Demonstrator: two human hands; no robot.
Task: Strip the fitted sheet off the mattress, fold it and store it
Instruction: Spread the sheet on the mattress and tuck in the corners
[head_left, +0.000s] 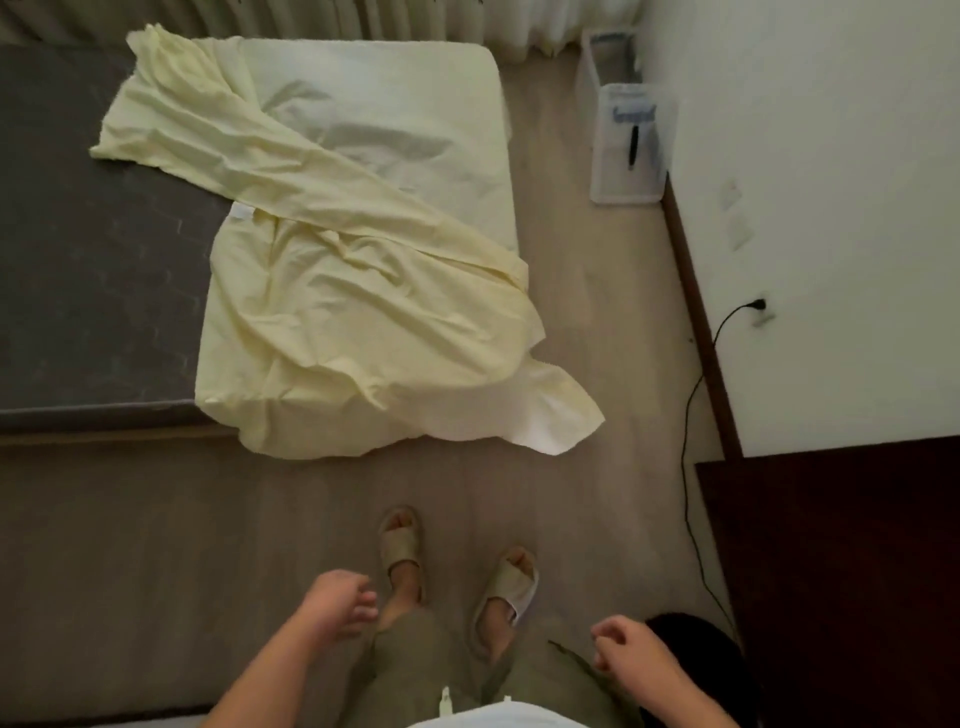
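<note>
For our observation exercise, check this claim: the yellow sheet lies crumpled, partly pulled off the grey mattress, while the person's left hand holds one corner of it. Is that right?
Not quite. The head view shows the left hand holding nothing, well short of the sheet. The rest stands: it lies crumpled, partly pulled off the grey mattress.
</note>
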